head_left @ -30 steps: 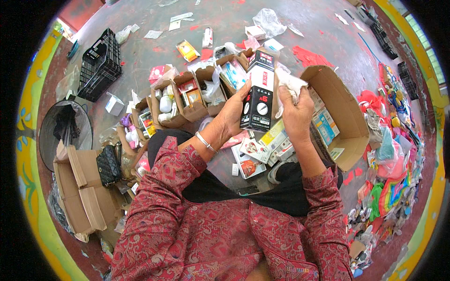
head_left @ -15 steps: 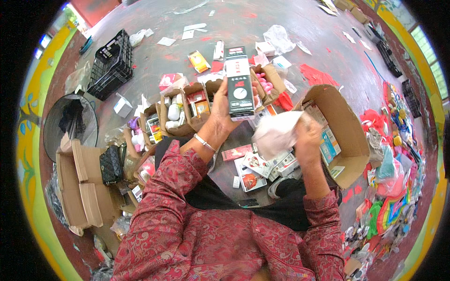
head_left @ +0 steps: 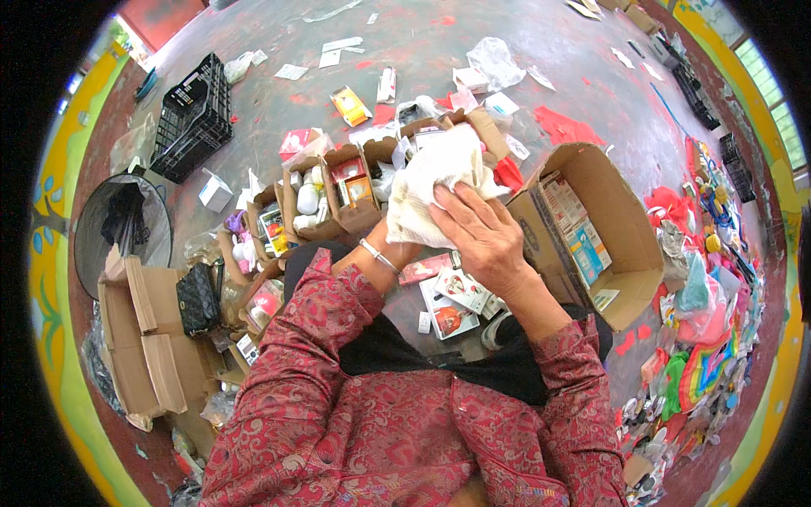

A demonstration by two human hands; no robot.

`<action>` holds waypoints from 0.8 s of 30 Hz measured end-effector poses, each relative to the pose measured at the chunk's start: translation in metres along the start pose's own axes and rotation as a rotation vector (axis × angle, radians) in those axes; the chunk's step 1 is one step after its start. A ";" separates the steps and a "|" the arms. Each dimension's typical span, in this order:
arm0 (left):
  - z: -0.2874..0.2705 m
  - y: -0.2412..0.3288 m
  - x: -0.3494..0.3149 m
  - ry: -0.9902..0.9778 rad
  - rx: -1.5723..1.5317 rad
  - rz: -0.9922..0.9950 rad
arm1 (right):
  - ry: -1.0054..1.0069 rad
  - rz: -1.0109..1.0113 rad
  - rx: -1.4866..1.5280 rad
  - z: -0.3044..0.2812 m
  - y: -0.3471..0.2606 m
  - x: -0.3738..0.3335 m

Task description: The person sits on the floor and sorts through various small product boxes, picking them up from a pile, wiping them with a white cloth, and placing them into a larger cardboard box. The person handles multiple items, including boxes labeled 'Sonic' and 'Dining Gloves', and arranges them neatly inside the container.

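A crumpled white cloth [head_left: 439, 169] lies over what my left hand [head_left: 400, 248] holds up in front of me. My right hand [head_left: 486, 237] presses down on it, fingers laid across the fabric. Covered by the cloth is the tall black-and-white box seen in my left hand half a second ago; most of the left hand is hidden too. Below the hands, flat picture-printed boxes [head_left: 456, 313] and a pink box [head_left: 425, 269] lie on the floor between my legs.
A row of open cardboard boxes [head_left: 342, 190] with small goods curves ahead. At right stands a large carton [head_left: 629, 245] with flat packages; beyond it spreads a heap of colourful items [head_left: 701, 338]. A black crate [head_left: 193, 118] and a round mesh bin [head_left: 122, 224] stand at left.
My right hand has brought the white cloth leftward and up onto the box in my left hand, covering it. The view has shifted slightly.
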State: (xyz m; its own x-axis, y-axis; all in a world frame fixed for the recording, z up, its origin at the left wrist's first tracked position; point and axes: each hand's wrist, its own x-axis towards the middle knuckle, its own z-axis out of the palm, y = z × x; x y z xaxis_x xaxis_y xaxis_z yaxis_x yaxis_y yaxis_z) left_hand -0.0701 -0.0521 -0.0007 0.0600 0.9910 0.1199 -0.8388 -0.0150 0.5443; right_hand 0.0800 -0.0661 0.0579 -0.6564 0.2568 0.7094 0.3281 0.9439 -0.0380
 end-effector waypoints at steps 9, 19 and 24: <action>0.017 -0.009 0.017 0.557 -0.312 -0.139 | 0.138 0.731 0.787 -0.018 0.031 -0.019; 0.019 -0.019 0.006 0.732 -0.201 -0.224 | 0.779 1.062 1.070 -0.067 0.052 0.005; -0.010 -0.049 0.015 0.382 -0.296 -0.193 | 0.087 0.604 0.377 -0.035 0.007 -0.005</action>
State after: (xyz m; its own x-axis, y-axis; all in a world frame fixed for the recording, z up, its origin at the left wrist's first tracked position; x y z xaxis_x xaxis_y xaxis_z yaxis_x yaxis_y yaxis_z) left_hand -0.0331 -0.0352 -0.0341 0.0737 0.9508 -0.3010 -0.9523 0.1568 0.2620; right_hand 0.1091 -0.0681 0.0784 -0.3727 0.7543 0.5405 0.3498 0.6537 -0.6710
